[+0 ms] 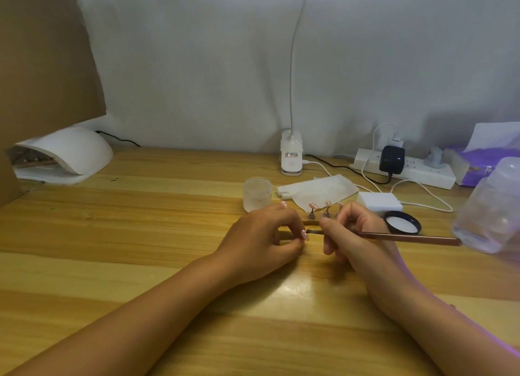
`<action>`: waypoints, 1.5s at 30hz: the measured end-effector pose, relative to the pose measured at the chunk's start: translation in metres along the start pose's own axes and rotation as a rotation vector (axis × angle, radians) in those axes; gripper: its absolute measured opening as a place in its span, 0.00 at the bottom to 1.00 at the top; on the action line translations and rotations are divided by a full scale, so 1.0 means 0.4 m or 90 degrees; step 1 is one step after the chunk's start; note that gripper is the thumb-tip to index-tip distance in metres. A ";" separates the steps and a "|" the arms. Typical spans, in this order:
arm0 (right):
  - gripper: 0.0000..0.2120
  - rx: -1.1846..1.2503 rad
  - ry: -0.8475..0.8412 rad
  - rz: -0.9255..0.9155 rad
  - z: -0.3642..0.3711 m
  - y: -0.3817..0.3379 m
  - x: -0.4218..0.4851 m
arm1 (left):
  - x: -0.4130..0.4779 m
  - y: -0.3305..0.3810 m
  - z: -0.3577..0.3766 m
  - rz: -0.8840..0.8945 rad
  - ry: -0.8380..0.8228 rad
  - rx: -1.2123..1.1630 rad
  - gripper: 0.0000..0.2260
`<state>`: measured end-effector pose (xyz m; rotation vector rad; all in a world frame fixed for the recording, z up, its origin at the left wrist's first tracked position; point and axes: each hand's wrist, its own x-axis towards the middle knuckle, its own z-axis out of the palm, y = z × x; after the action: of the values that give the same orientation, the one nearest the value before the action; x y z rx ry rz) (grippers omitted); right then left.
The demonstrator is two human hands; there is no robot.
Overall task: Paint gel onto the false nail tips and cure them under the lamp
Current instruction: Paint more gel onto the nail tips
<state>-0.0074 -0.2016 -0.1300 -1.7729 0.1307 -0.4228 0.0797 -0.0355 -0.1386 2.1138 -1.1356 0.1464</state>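
Forearms laid across the wooden table (140, 235), meeting mid-desk. Clamped in the right hand (357, 235), pen-fashion, the brush (408, 237), bristle end aimed at the left hand (261, 235). Fingers and thumb of that hand curled and drawn together right at the bristles. Cannot tell whether pinching a tip or only bracing, as the spot is hidden behind the thumb.

Just behind the knuckles, three false nail tips (327, 203) upright on small stands (325, 214), pinkish, touched by neither hand. Most likely mid-painting: gel stage under way, no sign of curing begun. Curing lamp (70, 153) well apart at far left, with something indistinct in its mouth, too blurred to name.

Left to do, on this reading: finish coating, carry the tips over, cure. Frosted jar (257, 194) seemingly uncapped near the left hand, black lid (402, 225) lying beside the right, tissue (318, 191) behind the stands.
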 end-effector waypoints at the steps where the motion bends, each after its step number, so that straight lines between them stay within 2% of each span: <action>1: 0.08 -0.010 0.001 0.001 0.001 0.000 0.001 | -0.001 0.001 0.000 0.001 -0.001 -0.004 0.02; 10: 0.09 -0.055 -0.006 -0.012 0.006 -0.007 -0.006 | 0.000 0.010 -0.007 0.040 0.013 -0.027 0.03; 17: 0.06 -0.067 -0.034 -0.002 0.004 -0.010 -0.006 | 0.001 0.007 -0.006 0.021 0.008 -0.050 0.04; 23: 0.07 -0.015 -0.005 -0.005 0.000 -0.009 -0.002 | 0.001 0.011 -0.008 0.024 0.003 -0.064 0.04; 30: 0.06 -0.048 -0.056 -0.011 0.006 -0.009 -0.005 | 0.001 0.002 -0.006 -0.004 -0.008 -0.049 0.04; 37: 0.06 -0.037 -0.009 -0.008 0.002 -0.006 -0.002 | 0.000 0.005 -0.008 -0.005 -0.019 -0.057 0.04; 45: 0.12 0.038 0.037 -0.015 0.001 -0.009 0.001 | -0.001 0.002 -0.006 -0.010 -0.004 -0.051 0.04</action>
<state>-0.0074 -0.2004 -0.1264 -1.7051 0.1372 -0.4902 0.0796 -0.0340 -0.1367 2.0533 -1.1105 0.0853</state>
